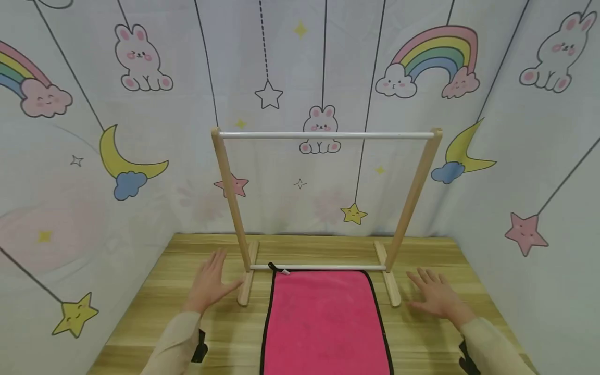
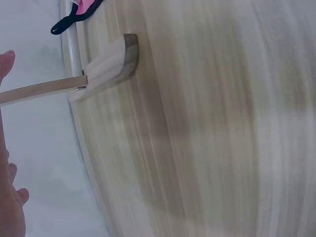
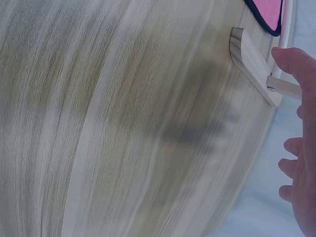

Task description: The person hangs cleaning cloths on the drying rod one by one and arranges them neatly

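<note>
A pink towel [image 1: 328, 323] with black edging lies flat on the wooden table, its far edge by the lower white bar of a wooden rack [image 1: 326, 135]. A small black loop [image 1: 272, 266] sticks out at its far left corner. To the left of the rack my left hand [image 1: 210, 281] is held with fingers spread, holding nothing, its thumb near the left foot [image 2: 111, 61]. On the other side my right hand [image 1: 436, 296] has its fingers extended and empty, close to the right foot [image 3: 252, 64]. The towel's near end runs out of the head view.
The rack stands upright toward the back of the table [image 1: 220, 344], with an upper white bar between two wooden posts. White cloth walls [image 1: 281, 208] printed with rabbits, stars and rainbows surround the back and both sides.
</note>
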`<state>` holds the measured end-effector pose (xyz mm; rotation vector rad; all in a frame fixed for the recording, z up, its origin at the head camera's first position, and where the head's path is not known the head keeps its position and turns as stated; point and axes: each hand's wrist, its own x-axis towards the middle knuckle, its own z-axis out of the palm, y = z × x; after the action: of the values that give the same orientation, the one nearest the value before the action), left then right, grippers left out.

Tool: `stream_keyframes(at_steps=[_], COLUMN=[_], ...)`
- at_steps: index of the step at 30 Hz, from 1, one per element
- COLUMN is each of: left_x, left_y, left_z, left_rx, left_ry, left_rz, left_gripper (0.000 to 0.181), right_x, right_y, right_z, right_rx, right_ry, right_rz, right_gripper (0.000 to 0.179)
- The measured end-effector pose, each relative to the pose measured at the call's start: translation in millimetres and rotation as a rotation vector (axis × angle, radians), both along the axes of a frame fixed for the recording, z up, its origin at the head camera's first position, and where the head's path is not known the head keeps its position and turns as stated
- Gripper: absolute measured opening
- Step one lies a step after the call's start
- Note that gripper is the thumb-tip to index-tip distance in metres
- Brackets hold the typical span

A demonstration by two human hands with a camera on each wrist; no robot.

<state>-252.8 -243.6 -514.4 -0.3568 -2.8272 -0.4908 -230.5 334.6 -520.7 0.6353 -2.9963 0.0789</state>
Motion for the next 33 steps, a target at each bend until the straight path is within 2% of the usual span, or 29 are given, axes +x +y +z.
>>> stream_keyframes(at_steps=[3,6,8,11,15,21,26,33], left_x=[-8.4,-15.8,-19.2,-26.2,-35.7,-42.9,-46.7,-53.8], left_y=[3.2,6.5,10.0,15.5,20.2,25.2,31.9,39.7], left_z=[5.8,16.0,26.4,43.6,64.7,90.1,104.7,116.9], left_rx=[0.031,0.068,0.079,0.106,0.161,0.270,0.366,0.471], left_ry=[0.069,0.096,0.079,0.090,0.155,0.264,0.324,0.313], left_rz=[-0.022,-0.039,-0.038,-0.026,0.002,0.031,0.042,0.030], left_gripper=[0.090,0.091,0.093,0.094,0.092,0.086,0.077,0.069], right_x=[1.9,1.4,0.8,0.3,1.1,1.8,1.4,-2.9], right_y=[-4.5,-7.5,-8.7,-9.6,-12.1,-15.6,-18.3,-26.6], right_z=[2.6,4.3,4.2,3.0,4.2,7.7,10.1,8.2], right_rx=[-0.005,-0.010,-0.006,-0.010,-0.019,-0.030,-0.047,-0.060], right_ry=[-0.018,-0.020,-0.023,-0.032,-0.047,-0.064,-0.081,-0.086], right_rz=[-0.001,0.003,0.003,0.008,0.015,0.023,0.027,0.043], right_gripper=[0.075,0.075,0.075,0.076,0.076,0.075,0.074,0.077])
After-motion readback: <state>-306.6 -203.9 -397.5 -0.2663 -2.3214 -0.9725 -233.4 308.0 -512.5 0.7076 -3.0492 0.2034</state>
